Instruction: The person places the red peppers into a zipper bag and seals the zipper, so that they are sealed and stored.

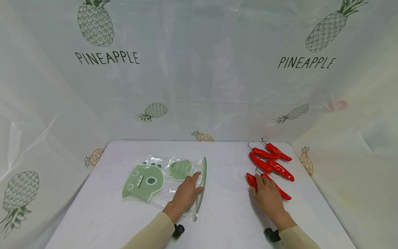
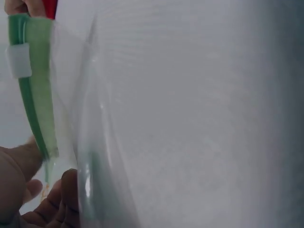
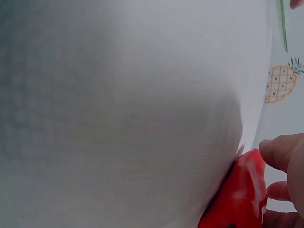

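A clear zip bag (image 1: 168,190) with a green strip (image 1: 203,180) and green cartoon prints lies on the left half of the white table. At its mouth, my left hand (image 1: 185,192) pinches the film beside the strip. Up close in the left wrist view, the thumb (image 2: 21,159) overlaps the lower end of the strip, with bent fingers beneath. On the right, my right hand (image 1: 268,197) grips a glossy red chili pepper (image 1: 251,180), thumb at its near side. That chili pepper (image 3: 242,190) is partly hidden by the fingers. Another chili pepper (image 1: 281,192) runs beside this hand.
Several more red chili peppers (image 1: 281,169) lie loosely grouped beyond my right hand, near the table's right edge. A white slider (image 2: 19,61) sits on the bag's strip. A pale curtain (image 1: 214,76) printed with pineapples hangs behind and beside the white table (image 1: 224,207).
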A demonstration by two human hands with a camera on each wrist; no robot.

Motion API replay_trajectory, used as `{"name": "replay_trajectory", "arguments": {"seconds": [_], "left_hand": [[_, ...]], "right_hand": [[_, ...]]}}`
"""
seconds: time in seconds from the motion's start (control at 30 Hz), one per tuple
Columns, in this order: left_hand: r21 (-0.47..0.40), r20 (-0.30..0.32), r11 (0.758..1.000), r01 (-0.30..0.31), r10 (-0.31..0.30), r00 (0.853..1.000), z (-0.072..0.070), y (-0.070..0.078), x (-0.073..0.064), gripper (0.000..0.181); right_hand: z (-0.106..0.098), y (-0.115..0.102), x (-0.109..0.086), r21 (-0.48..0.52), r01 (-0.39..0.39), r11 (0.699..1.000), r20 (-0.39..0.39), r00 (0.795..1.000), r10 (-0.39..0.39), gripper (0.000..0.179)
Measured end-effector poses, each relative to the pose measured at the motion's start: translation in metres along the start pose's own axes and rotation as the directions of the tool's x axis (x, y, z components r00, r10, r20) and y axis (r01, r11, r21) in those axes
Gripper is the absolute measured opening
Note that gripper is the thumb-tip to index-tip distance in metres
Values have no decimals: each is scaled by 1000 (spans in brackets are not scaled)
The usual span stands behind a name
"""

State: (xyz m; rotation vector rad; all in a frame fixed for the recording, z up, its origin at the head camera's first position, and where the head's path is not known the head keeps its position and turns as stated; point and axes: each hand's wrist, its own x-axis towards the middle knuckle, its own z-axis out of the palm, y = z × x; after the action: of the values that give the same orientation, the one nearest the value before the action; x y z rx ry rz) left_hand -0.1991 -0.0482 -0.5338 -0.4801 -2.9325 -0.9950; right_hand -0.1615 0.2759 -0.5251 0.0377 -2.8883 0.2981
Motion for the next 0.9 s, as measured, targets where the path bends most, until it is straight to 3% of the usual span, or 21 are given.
{"name": "replay_trajectory", "arguments": {"seconds": [0.17,0.43,0.5,0.63,0.7,0.83,0.9], "left_hand": [[15,-22,1000,4,-3,1000,1,1,1,56],[-151,-99,988,19,-34,994,2,-5,6,24],[-231,-99,972,37,-62,993,-1,-6,7,18],[-389,-65,915,108,-144,987,-7,-6,8,12],[-425,-72,898,110,-154,985,-11,-6,8,10],[-448,-114,890,87,-153,982,-16,-4,7,12],[-485,-111,869,96,-170,979,-19,-3,7,17]], "right_hand": [[-1,1,1,-11,-18,1000,31,999,19,74],[-6,-1,3,-19,-46,999,73,996,48,73],[-7,-1,5,-17,-62,998,97,993,63,74],[-11,-1,9,-17,-96,995,168,981,97,73],[-13,-2,11,-13,-120,993,203,972,120,74],[-19,-3,16,5,-196,981,252,949,188,83],[-21,-4,18,12,-226,974,267,939,214,87]]}}
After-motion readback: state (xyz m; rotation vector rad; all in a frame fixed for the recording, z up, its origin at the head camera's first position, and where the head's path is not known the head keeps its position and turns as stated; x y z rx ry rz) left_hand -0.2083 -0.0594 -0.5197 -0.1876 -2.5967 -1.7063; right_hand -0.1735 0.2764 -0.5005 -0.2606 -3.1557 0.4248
